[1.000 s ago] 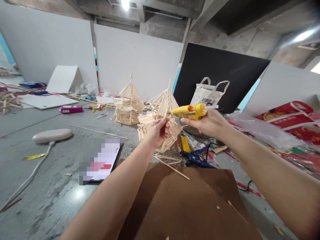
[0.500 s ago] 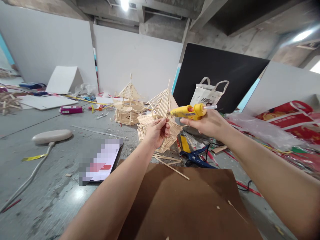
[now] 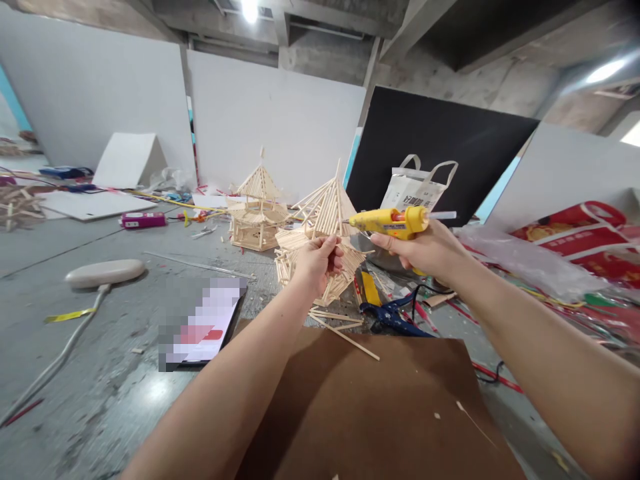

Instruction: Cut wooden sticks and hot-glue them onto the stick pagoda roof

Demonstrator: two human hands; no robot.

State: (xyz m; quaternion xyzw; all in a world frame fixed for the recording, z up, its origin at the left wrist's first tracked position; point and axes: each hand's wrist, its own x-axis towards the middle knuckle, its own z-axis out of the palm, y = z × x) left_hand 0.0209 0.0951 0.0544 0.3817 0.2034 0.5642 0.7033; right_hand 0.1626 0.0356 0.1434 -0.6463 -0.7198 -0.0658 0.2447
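My right hand point(image 3: 423, 250) is closed round a yellow hot glue gun point(image 3: 387, 221), with a clear glue stick point(image 3: 443, 215) poking out of its back end. The nozzle points left, close to the roof of a wooden-stick pavilion model point(image 3: 330, 207). In front of that model my left hand point(image 3: 320, 263) is pinched, thumb against fingers; whatever is between the fingertips is too small to make out. A second stick pavilion point(image 3: 259, 210) stands behind to the left. Loose sticks point(image 3: 350, 335) lie below the nearer model.
A brown board point(image 3: 380, 407) covers the table's front. Blue-handled cutters point(image 3: 395, 317) lie right of the sticks, a phone point(image 3: 210, 323) to the left. Farther left are a white corded device point(image 3: 105, 272) and a purple box point(image 3: 143, 220). A white bag point(image 3: 413, 190) stands behind.
My right hand has drawn the glue gun a little to the right, away from my left fingertips. My left hand has barely moved.
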